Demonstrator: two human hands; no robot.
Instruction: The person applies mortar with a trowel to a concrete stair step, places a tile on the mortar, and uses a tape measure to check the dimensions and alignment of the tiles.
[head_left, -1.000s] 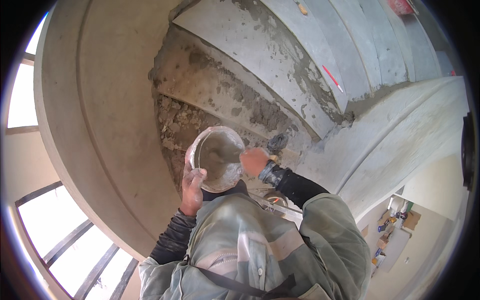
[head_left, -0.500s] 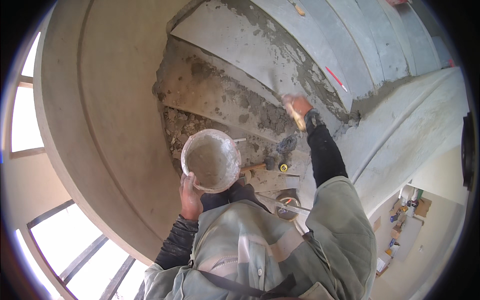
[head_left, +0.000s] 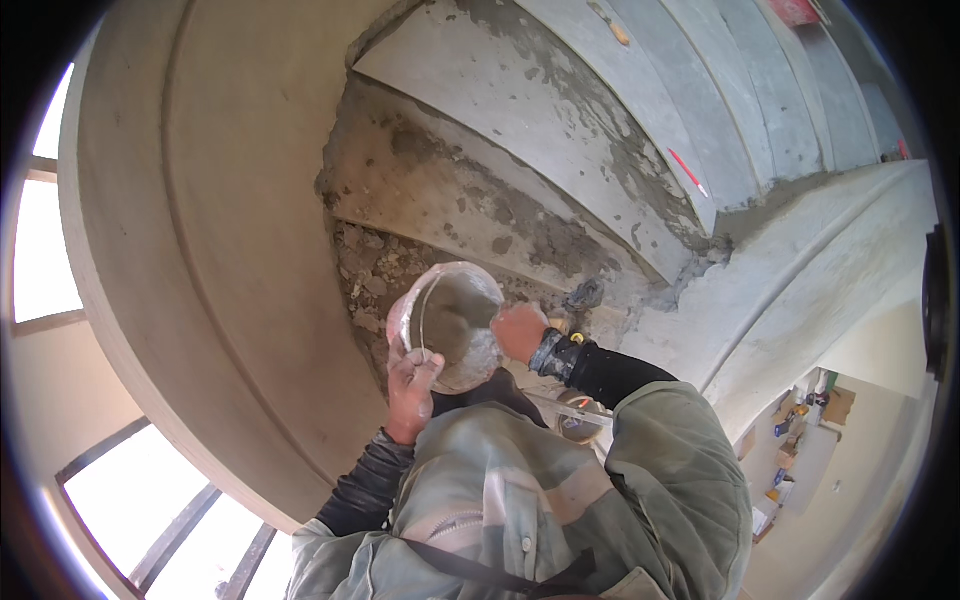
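My left hand [head_left: 412, 388] is closed on the near-left rim of a round, mortar-smeared bucket [head_left: 486, 280], its thumb by the thin wire handle [head_left: 425, 305]. Grey mortar [head_left: 455, 325] lies inside the tilted bucket. At the right rim is my right hand [head_left: 520, 331], its fingers curled round a wooden-handled tool [head_left: 558, 325]. Only a little of the pale handle shows beyond the fist. The tool's working end is hidden, so its exact kind cannot be told.
Beyond the bucket, mortar-streaked slabs [head_left: 520, 110] cover curving stairs. Broken rubble [head_left: 370, 265] lies by the curved wall [head_left: 250, 200] on the left. A red pencil-like stick [head_left: 687, 172] and another wooden-handled tool [head_left: 610, 22] rest on higher steps. A dark lump [head_left: 584, 294] lies right of the bucket.
My right hand has come back from the slab edge to the bucket's right rim with the wooden-handled tool. The bucket has shifted slightly right and tilted, and its wire handle now shows.
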